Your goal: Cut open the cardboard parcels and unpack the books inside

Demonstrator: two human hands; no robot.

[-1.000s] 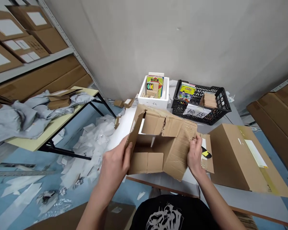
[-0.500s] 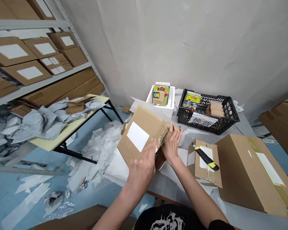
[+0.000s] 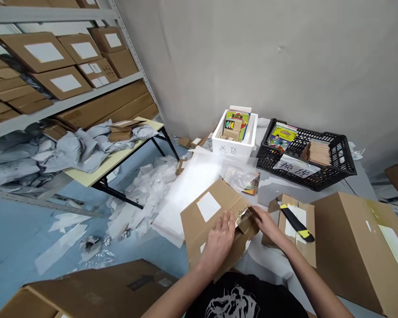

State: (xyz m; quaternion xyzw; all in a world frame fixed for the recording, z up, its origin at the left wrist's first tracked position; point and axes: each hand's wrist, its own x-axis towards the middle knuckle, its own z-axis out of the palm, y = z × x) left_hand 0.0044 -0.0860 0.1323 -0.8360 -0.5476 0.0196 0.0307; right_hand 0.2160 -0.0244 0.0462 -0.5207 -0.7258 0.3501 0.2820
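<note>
A partly flattened cardboard box with a white label tilts in front of my body above the table. My left hand presses on the box near its middle fold, fingers bent over the cardboard and thumb hidden. At the right end, my right hand grips a torn flap with shiny tape on it. Just behind the box lies a clear plastic-wrapped item with a colourful picture. Right of my right hand, a black and yellow utility knife rests on a small taped carton.
A white bin and a black crate, both holding booklets, stand at the back. A large carton sits at right, another open carton at lower left. Wrapping scraps litter the floor beside a side table.
The box has come down and toward my body, folding flatter. My right hand has moved right and down with the flap. The wrapped item behind it now shows. The view has shifted left.
</note>
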